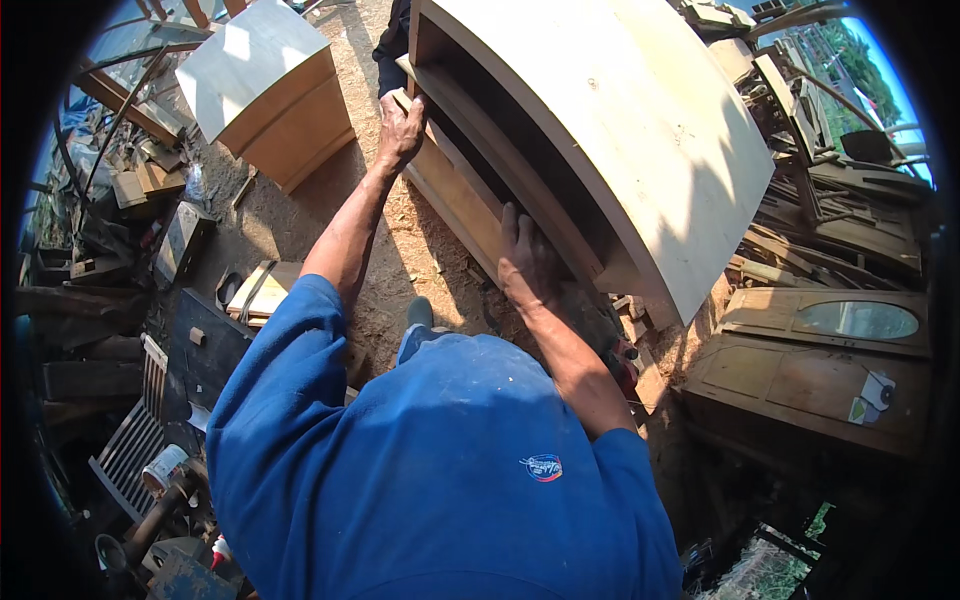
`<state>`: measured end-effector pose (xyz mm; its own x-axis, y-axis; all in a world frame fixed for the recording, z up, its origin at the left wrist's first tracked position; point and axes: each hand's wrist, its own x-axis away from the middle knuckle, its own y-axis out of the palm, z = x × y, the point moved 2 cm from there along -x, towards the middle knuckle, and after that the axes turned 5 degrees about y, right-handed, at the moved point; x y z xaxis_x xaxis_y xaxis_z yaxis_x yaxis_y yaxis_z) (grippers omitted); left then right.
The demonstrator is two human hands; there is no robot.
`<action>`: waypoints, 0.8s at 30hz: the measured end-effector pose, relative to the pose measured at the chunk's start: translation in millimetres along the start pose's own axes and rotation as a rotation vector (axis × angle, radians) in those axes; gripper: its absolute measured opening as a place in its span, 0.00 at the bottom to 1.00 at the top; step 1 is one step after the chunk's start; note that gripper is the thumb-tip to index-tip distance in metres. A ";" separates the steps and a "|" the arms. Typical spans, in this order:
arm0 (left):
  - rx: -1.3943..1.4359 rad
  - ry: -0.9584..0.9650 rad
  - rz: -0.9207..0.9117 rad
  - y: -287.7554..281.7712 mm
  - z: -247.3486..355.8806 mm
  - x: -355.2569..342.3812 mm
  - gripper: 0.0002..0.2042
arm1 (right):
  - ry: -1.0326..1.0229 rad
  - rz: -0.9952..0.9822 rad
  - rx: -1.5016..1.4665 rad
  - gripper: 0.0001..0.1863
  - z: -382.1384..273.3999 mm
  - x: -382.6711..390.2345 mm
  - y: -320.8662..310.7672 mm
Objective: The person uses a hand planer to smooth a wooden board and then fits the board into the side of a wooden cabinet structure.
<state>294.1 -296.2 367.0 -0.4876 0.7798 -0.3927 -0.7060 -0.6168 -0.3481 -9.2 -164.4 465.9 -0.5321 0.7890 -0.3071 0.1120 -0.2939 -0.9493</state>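
A large wooden cabinet [610,120] with a pale top fills the upper right, its dark open side facing me. Along that side runs a long wooden board [455,190], like a drawer front. My left hand [402,132] is closed round the board's far left end, next to the cabinet's corner. Toward its nearer end, my right hand [527,262] lies in shadow against the board, fingers stretched out toward the opening. The right palm's contact is hidden. Beside the cabinet's far corner shows another person's black sleeve [393,50].
A second wooden cabinet [265,85] stands at the far left on sawdust-covered ground [375,235]. Stacked planks [850,220] crowd the right, above a wooden door panel with an oval pane [855,318]. Scrap wood, a slatted frame [135,435] and a white tub [165,467] lie left.
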 end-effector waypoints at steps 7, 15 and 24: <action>-0.031 0.011 -0.014 1.8 15.3 4.2 0.17 | -0.048 0.103 -0.210 0.20 22.7 71.1 -30.1; -0.419 0.363 0.033 4.2 -16.7 -10.1 0.17 | 0.611 -0.276 -0.513 0.14 55.6 141.3 19.2; -1.072 0.480 -0.215 34.0 -18.3 -14.4 0.14 | 0.708 -0.257 -0.440 0.15 64.8 118.0 64.1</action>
<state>286.5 -330.4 345.2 -0.0087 0.8989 -0.4380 0.1502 -0.4319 -0.8893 -119.2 -125.1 373.2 0.0447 0.9950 0.0890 0.4515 0.0594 -0.8903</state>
